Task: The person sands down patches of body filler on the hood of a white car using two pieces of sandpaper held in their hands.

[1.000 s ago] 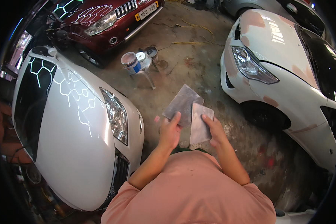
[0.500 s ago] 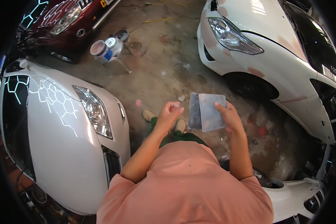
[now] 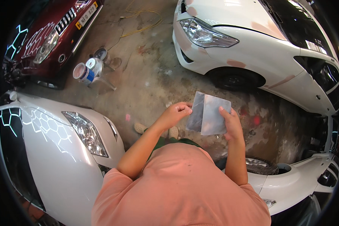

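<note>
My right hand [image 3: 231, 121] grips a thin grey sheet [image 3: 216, 115] by its right edge, thumb on top and fingers behind. The sheet looks like sandpaper, folded or doubled: a darker strip shows along its left side, a paler panel on the right. At the left edge of the sheet is my left hand [image 3: 177, 114], its thumb and fingers drawn together. Its fingertips seem to meet the sheet's edge; whether they pinch anything is hidden. Both hands are in front of my body, above the concrete floor [image 3: 150, 86].
A white car [image 3: 252, 41] with pinkish patches stands ahead right, a pale car [image 3: 56, 139] at left, a dark red car [image 3: 45, 37] far left. Paint cans [image 3: 83, 73] rest on a small stool [image 3: 108, 83]. A yellow cord [image 3: 143, 31] lies on the floor. Behind right is a white car body part [image 3: 275, 188].
My left hand has moved right, up to the sheet's edge. The sheet has tilted slightly in my right hand. The view has shifted, so the cars and cans appear further left.
</note>
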`<state>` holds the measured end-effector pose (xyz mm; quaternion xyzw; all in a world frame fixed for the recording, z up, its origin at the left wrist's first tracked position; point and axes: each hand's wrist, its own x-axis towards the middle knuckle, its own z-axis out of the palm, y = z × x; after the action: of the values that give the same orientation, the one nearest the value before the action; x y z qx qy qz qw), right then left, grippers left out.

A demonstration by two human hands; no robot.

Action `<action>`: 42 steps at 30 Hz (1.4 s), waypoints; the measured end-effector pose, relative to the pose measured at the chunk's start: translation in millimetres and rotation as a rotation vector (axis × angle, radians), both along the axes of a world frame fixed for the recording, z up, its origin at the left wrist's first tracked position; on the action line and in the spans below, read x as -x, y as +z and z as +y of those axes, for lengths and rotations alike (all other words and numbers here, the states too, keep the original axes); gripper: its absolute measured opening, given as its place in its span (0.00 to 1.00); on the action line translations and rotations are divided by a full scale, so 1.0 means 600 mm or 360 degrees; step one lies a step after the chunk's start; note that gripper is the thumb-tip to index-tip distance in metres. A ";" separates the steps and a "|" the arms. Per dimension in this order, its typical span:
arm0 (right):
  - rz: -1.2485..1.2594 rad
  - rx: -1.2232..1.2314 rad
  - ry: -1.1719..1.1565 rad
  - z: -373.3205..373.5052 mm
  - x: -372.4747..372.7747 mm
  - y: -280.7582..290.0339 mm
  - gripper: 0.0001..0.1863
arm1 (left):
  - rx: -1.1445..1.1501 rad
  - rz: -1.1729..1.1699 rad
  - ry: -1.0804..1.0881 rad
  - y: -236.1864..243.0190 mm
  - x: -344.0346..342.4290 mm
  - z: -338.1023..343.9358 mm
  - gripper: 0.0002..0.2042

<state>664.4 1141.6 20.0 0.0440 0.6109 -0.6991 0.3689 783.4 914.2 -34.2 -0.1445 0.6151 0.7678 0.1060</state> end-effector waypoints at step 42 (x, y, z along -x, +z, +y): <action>-0.0264 0.0770 0.1290 -0.218 -0.307 0.072 0.27 | 0.0634 0.0775 0.1611 0.158 -0.194 -0.059 0.16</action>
<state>848.5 1011.0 63.4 -0.2293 0.3671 -0.6151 0.6590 899.8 878.9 60.6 -0.2566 0.6086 0.6038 -0.4463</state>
